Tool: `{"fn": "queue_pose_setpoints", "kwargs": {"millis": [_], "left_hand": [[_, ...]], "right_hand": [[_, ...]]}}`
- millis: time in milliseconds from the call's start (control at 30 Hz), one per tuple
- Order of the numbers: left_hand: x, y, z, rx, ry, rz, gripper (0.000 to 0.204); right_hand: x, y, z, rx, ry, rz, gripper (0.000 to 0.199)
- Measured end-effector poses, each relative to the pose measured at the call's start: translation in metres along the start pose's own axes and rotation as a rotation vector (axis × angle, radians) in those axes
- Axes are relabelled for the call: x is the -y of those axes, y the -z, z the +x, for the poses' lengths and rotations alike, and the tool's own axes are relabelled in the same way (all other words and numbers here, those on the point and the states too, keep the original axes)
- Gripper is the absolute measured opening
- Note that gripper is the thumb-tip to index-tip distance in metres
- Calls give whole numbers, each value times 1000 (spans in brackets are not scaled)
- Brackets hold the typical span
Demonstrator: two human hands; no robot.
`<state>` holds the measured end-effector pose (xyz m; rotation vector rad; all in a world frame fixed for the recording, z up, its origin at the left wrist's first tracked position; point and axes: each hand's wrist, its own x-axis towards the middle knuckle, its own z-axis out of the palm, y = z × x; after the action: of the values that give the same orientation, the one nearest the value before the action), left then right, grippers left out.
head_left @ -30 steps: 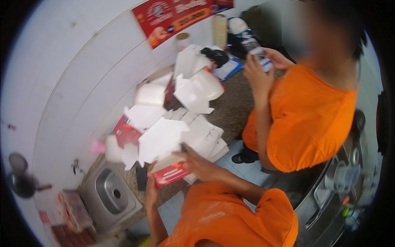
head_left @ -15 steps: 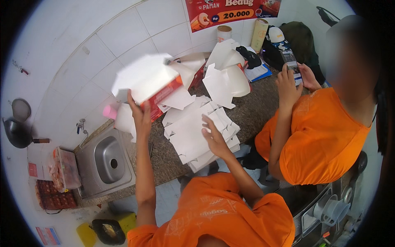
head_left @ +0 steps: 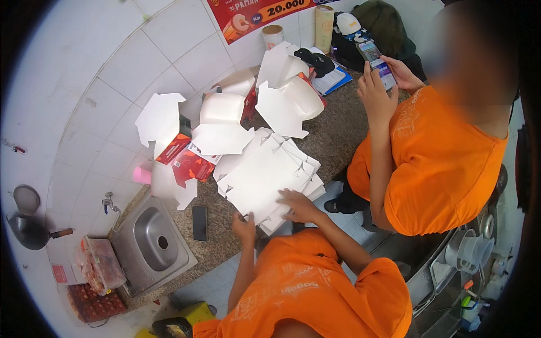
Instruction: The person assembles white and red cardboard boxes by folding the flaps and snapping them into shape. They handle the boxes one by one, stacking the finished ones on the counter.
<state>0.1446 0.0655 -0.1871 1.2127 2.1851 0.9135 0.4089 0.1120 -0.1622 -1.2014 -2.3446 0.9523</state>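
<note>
Left grip point(head_left: 244, 227) pinches white carton point(head_left: 262, 177); right grip point(head_left: 300, 207) spread on it (red poster point(head_left: 243, 18) bears lettering).

Bright, even, whitish light fills the middle, its source out of view. The flat white carton blanks point(head_left: 262, 174) are pale almost to overexposure, with thin gray shadows between the sheets. Soft highlights lie on the stainless-steel sink point(head_left: 147, 239); the area around the translucent plastic containers point(head_left: 469, 248) is dimmer. Fisheye distortion bows the wall tiles point(head_left: 141, 50), and black vignetting fills all 4 corners. The left hand point(head_left: 244, 227) and right hand point(head_left: 298, 207) look fairly sharp; heavy blur covers 1 co-worker's head point(head_left: 473, 62).
</note>
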Motion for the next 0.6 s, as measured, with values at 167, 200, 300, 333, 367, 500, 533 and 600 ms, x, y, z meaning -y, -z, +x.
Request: {"fn": "queue_pose_setpoints", "kwargs": {"millis": [167, 200, 300, 333, 367, 500, 533, 600], "left_hand": [[-11, 10, -13, -158, -167, -161, 18], [-17, 12, -6, -82, -30, -259, 16], [-27, 15, 18, 59, 224, -589, 17], [-28, 16, 29, 96, 275, -706, 18], [-27, 18, 38, 113, 254, -654, 20], [-38, 27, 46, 155, 218, -670, 22], [-47, 34, 43, 160, 221, -726, 22], [-79, 48, 30, 158, 135, -654, 23]], "right_hand": [[7, 10, 15, -34, -40, 6, 54], [7, 12, 19, -32, -42, -9, 53], [15, 18, 22, -26, -19, -28, 50], [17, 20, 24, -31, -9, -31, 50], [18, 19, 24, -35, -4, -32, 49], [19, 25, 26, -89, -32, 69, 47], [23, 30, 27, -113, -52, 123, 48], [45, 42, 28, -209, -53, 262, 55]]}}
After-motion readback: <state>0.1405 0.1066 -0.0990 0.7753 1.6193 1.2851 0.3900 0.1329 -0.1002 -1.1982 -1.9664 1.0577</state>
